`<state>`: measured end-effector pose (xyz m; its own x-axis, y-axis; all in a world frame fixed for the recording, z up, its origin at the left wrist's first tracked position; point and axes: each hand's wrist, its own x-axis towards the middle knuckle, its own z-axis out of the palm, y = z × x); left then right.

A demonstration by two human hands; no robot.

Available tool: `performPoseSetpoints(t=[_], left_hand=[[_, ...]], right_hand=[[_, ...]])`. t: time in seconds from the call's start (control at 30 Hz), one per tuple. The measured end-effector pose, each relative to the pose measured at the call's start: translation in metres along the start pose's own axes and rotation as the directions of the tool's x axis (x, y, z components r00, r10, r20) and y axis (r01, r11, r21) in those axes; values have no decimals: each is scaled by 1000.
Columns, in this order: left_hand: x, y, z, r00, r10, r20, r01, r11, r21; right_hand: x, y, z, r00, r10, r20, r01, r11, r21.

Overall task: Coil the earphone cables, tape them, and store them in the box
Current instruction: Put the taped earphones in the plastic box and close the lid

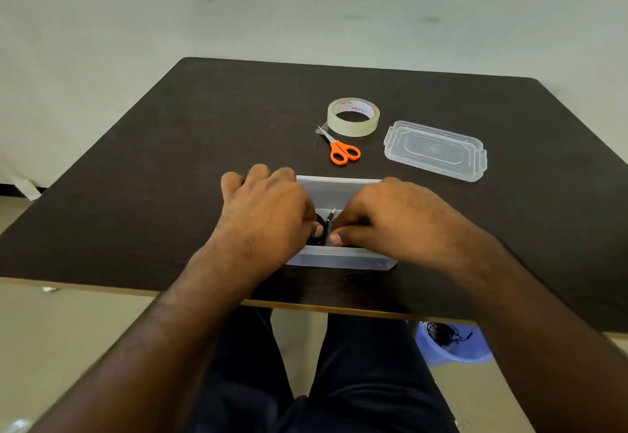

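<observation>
A clear plastic box (334, 188) stands near the table's front edge, and both my hands reach into it. A black coiled earphone cable (323, 228) with its jack plug pointing up lies inside, mostly hidden by my fingers. My left hand (268, 215) covers the box's left half, its thumb and fingers curled on the coil. My right hand (387, 218) covers the right half, with thumb and fingers pinching the cable beside the plug. The box's clear lid (435, 150) lies flat further back on the right.
A roll of clear tape (353, 116) and orange-handled scissors (341, 150) lie behind the box on the dark table (170, 177). Under the table at the right, a light blue tub (455, 347) holds more tangled black cables. My legs are below the front edge.
</observation>
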<state>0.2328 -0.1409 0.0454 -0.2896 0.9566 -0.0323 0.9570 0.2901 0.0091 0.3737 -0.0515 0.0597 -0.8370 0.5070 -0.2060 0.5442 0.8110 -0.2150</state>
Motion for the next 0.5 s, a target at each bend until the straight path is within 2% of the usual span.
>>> performPoseSetpoints(t=[0.03,0.1,0.2,0.27,0.37,0.43,0.5], left_hand=[[1,-2,0,1000,15,-15,-15,999,-44],[4,-7,1,994,6,-105,-25,983,-184],[14,-18,5,967,-57,-249,-47,919,-392],[24,-22,7,957,-86,-277,-72,855,-513],[35,-25,12,947,-157,-280,-87,713,-695],[42,-26,20,945,-212,-248,-70,610,-789],[50,-29,27,954,-257,-157,-32,432,-901]], right_hand=[[-2,4,-3,999,-18,-46,22,997,74],[-3,18,-7,969,8,-245,52,970,239],[11,57,-3,856,154,-493,38,933,359],[29,94,8,808,252,-533,-82,943,321],[50,140,24,807,325,-493,-285,945,157],[57,152,29,814,292,-502,-300,952,66],[62,156,28,809,232,-539,-281,960,-8]])
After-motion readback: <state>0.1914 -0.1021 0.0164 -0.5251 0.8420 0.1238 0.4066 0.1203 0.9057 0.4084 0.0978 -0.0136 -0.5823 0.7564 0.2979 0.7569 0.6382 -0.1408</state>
